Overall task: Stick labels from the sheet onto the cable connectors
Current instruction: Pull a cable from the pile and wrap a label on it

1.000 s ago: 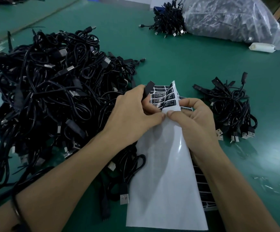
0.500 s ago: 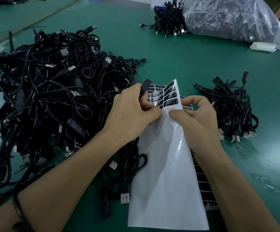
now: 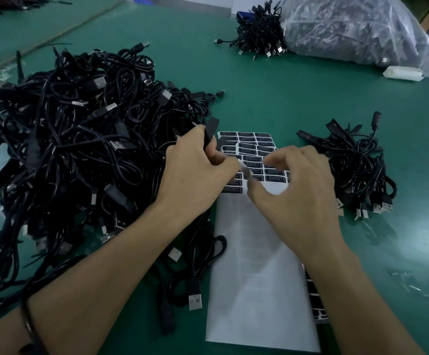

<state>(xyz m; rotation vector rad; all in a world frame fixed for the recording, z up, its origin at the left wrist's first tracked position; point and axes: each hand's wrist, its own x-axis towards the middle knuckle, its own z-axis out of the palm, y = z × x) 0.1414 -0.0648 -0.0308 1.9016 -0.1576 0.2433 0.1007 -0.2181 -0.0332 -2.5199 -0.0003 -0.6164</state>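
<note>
My left hand (image 3: 195,172) grips a black cable connector (image 3: 211,131), whose tip sticks up above my fingers at the left edge of the label sheet (image 3: 259,278). The sheet lies flat on the green table, its near part bare white backing. Rows of black labels (image 3: 249,151) fill its far end. My right hand (image 3: 300,193) hovers over those labels, blurred, thumb and fingers loosely curved with a gap between them. I see nothing held in it.
A big heap of black USB cables (image 3: 75,149) fills the left. A smaller bunch of cables (image 3: 357,172) lies right of the sheet. Far back are another bundle (image 3: 259,29), a plastic bag of cables (image 3: 349,29) and a white roll (image 3: 403,73). A second label sheet (image 3: 316,301) peeks out underneath.
My right hand let go of the bent-up far end of the sheet, which dropped flat. That hand now hovers above the labels. My left hand still grips the connector.
</note>
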